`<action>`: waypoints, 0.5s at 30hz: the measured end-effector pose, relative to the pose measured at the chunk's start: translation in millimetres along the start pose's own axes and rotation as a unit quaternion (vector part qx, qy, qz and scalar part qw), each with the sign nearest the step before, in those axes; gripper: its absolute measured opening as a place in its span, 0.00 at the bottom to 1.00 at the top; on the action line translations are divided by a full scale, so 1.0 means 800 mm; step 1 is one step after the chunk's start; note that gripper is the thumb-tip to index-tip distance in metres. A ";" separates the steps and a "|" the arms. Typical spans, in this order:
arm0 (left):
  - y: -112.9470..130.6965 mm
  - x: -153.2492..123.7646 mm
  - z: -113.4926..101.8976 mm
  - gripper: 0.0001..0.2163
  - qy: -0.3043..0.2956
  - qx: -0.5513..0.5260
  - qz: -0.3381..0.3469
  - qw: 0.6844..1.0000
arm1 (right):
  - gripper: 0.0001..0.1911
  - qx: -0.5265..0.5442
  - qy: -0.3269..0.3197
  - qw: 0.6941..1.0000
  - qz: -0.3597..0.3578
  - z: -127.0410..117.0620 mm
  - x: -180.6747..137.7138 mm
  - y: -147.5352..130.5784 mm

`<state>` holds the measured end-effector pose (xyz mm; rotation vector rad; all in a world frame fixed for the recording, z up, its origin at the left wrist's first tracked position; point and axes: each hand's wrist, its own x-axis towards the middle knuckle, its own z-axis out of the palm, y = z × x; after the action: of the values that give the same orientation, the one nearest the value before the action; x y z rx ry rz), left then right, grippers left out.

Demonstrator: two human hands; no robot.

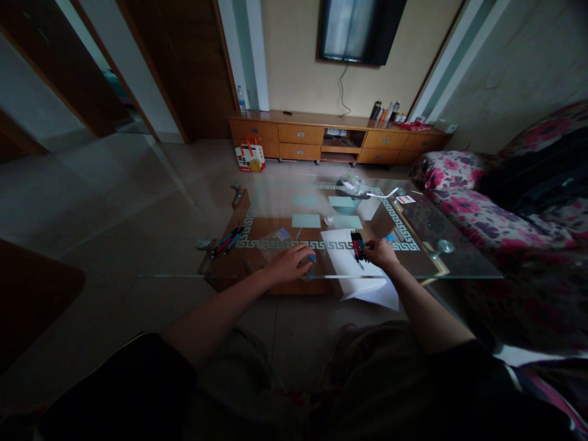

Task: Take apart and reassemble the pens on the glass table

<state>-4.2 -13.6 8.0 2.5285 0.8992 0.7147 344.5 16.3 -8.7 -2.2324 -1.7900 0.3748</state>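
Touching dark and red pens [356, 246] over the glass surface [275, 202] and white paper [337, 260] with the right hand [381, 252], cannot tell whether with a closed grip; curling the left hand [290, 263] at a small blue-topped object [312, 258], cannot tell whether gripping it.

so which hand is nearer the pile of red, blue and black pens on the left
Left. The left hand is to the right of that pen pile, not touching it; the right hand is farther right, at the red and black pen bunch over white paper.
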 end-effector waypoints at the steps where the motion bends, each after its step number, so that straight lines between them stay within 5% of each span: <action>1: -0.001 0.000 0.000 0.11 0.002 0.002 -0.003 1.000 | 0.18 -0.001 0.003 1.000 0.004 0.000 0.000 0.000; 9: -0.055 -0.003 -0.029 0.10 0.109 0.090 -0.150 0.979 | 0.17 0.013 -0.007 1.000 0.011 -0.001 -0.004 -0.002; 15: -0.120 -0.042 -0.081 0.14 0.146 0.227 -0.384 0.883 | 0.18 0.003 0.052 0.999 0.010 -0.008 -0.005 -0.003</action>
<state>-109.3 45.1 2.5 2.1039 2.2169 0.6634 343.2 12.7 -1.9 -2.2235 -1.7125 0.2619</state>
